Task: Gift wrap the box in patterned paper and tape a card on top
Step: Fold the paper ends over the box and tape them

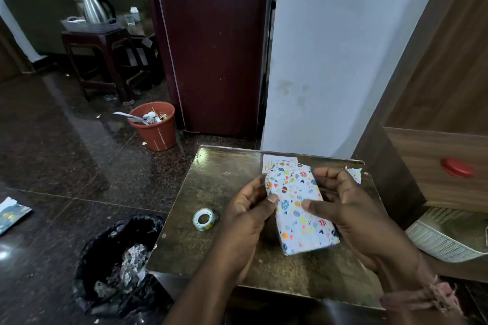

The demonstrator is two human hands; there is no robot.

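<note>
**Both hands clasp the wrapped box over the small table**

Both my hands hold the wrapped box [299,208] between them, just above the dark table [211,245]. My left hand [248,216] curls along the box's left edge, thumb pressed on the patterned paper near the middle of the top face. My right hand [351,208] curls round the opposite edge, thumb lying across the top so that the two thumb tips nearly meet. Neither hand is slack; the fingers of each wrap the box's sides, and the parcel sits tilted between them, far end toward the wall.

Containers first. Down to the left of my left forearm, on the floor, a black bin bag [118,264] gapes open with crumpled paper scraps inside. Far beyond the grip and to the left stands a terracotta-coloured bucket [155,126] stuffed with paper offcuts, some poking over its rim. Right of my right wrist, low down, a pale woven basket [446,235] shows; I cannot tell what it holds.

Just past the box's far end, a white card [277,159] lies flat on the table, partly hidden by the parcel. A tape roll [203,219] rests on the table just left of my left hand. A torn scrap of patterned paper [353,174] lies beyond my right fingers.
</note>
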